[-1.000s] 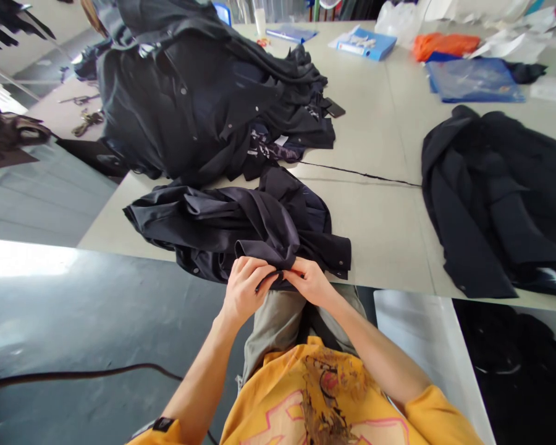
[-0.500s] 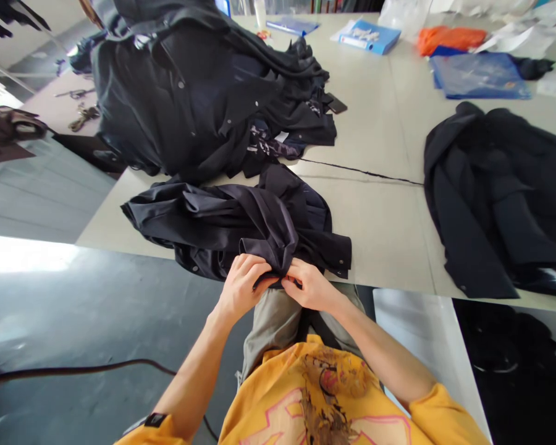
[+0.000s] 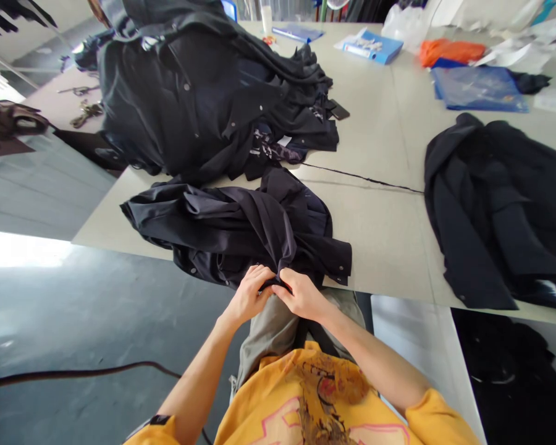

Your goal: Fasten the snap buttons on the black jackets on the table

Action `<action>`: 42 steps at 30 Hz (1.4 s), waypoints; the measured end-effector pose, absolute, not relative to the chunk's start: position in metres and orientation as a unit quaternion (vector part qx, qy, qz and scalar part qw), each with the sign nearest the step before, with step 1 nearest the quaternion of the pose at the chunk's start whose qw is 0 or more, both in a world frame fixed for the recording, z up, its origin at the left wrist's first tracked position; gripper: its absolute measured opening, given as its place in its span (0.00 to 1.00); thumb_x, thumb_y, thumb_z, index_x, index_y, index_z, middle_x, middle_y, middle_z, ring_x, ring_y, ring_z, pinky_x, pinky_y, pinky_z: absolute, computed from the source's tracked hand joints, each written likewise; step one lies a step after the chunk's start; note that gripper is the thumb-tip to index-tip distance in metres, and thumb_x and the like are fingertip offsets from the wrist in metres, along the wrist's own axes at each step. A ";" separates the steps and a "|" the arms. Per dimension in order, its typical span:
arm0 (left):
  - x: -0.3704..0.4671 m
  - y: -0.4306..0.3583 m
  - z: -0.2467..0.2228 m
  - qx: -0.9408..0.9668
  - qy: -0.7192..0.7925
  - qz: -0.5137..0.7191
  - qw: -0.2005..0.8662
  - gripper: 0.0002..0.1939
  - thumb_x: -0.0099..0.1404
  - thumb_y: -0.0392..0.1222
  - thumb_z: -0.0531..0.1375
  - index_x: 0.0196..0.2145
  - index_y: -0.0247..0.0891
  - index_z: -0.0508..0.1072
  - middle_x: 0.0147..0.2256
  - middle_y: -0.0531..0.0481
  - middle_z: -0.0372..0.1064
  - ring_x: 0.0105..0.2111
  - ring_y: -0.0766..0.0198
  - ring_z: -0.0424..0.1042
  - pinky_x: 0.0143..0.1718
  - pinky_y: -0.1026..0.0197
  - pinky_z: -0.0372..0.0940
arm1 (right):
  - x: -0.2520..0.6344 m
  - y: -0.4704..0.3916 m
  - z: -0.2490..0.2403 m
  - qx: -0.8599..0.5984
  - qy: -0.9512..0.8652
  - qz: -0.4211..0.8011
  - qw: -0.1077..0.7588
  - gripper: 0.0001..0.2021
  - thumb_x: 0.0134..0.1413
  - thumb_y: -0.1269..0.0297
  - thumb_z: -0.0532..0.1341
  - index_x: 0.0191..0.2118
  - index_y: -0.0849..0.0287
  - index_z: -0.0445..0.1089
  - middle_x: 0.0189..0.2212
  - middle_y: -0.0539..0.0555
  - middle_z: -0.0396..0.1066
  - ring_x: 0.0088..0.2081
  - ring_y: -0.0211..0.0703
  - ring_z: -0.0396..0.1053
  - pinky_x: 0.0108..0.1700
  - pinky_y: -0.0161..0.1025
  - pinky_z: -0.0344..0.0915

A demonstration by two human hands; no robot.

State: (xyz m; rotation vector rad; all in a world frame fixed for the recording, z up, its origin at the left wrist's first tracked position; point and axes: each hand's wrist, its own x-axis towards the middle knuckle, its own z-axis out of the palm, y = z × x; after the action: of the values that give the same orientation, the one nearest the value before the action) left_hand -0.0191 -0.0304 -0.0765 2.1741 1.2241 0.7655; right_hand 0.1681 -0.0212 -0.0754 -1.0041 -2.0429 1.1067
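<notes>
A dark jacket (image 3: 231, 222) lies bunched along the front edge of the table, with a snap-buttoned cuff sticking out to the right. My left hand (image 3: 250, 293) pinches the garment's near edge between thumb and fingers. Close beside it, my right hand (image 3: 301, 293) grips the same edge, the two thumbs almost touching. The cloth between my fingers is mostly hidden by the hands.
Behind the jacket rises a large heap of dark garments (image 3: 185, 93), a phone (image 3: 339, 110) at its right side. Another dark garment (image 3: 495, 204) lies on the right. Farther back are a blue box (image 3: 373, 46), an orange bag (image 3: 449, 52) and blue plastic sleeves (image 3: 479, 86). A black cord (image 3: 361, 177) crosses the table (image 3: 380, 235).
Both hands have shifted slightly toward me and closer together on the jacket's edge. The folded flap near my left fingers has dropped down. The view has tilted slightly.
</notes>
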 end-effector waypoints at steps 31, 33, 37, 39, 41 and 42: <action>0.011 -0.039 -0.145 0.659 0.508 0.359 0.423 0.11 0.70 0.46 0.55 0.41 0.36 0.70 0.39 0.45 0.69 0.41 0.59 0.67 0.47 0.54 0.65 | 0.166 -0.031 -0.111 -0.519 -0.748 0.334 0.244 0.09 0.67 0.66 0.49 0.35 0.58 0.62 0.30 0.57 0.71 0.32 0.46 0.72 0.35 0.36 0.62; 0.013 -0.039 -0.145 0.658 0.512 0.362 0.416 0.10 0.69 0.45 0.55 0.42 0.37 0.70 0.40 0.45 0.69 0.41 0.58 0.68 0.47 0.54 0.65 | 0.165 -0.031 -0.111 -0.526 -0.751 0.319 0.241 0.09 0.67 0.66 0.49 0.35 0.58 0.62 0.30 0.57 0.71 0.32 0.47 0.72 0.34 0.37 0.61; 0.015 -0.039 -0.143 0.646 0.526 0.373 0.408 0.10 0.69 0.45 0.55 0.42 0.37 0.70 0.40 0.45 0.69 0.41 0.58 0.68 0.47 0.54 0.65 | 0.165 -0.030 -0.110 -0.530 -0.758 0.297 0.237 0.09 0.67 0.67 0.49 0.35 0.58 0.63 0.30 0.57 0.71 0.31 0.45 0.71 0.34 0.36 0.61; 0.015 -0.039 -0.140 0.637 0.524 0.369 0.428 0.11 0.69 0.47 0.55 0.40 0.36 0.70 0.38 0.46 0.69 0.39 0.59 0.67 0.45 0.56 0.64 | 0.166 -0.028 -0.109 -0.520 -0.759 0.309 0.241 0.09 0.67 0.67 0.49 0.35 0.58 0.62 0.30 0.56 0.71 0.31 0.44 0.71 0.34 0.36 0.60; 0.014 -0.038 -0.139 0.622 0.514 0.366 0.464 0.13 0.70 0.50 0.56 0.37 0.36 0.70 0.35 0.48 0.68 0.37 0.60 0.67 0.42 0.58 0.64 | 0.168 -0.026 -0.109 -0.504 -0.756 0.334 0.251 0.09 0.67 0.66 0.50 0.33 0.57 0.61 0.29 0.56 0.71 0.30 0.45 0.71 0.33 0.36 0.60; 0.012 -0.037 -0.139 0.613 0.505 0.367 0.484 0.14 0.70 0.51 0.56 0.36 0.36 0.69 0.34 0.49 0.67 0.36 0.61 0.66 0.41 0.59 0.63 | 0.168 -0.025 -0.109 -0.496 -0.752 0.350 0.256 0.10 0.67 0.66 0.50 0.33 0.57 0.61 0.28 0.55 0.71 0.30 0.45 0.71 0.33 0.36 0.59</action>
State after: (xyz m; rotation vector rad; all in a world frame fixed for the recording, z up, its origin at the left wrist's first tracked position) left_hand 0.0123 -0.0372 -0.1394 1.4924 1.2309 0.8943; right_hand 0.1684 -0.0253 -0.1088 -1.3451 -2.0420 0.9500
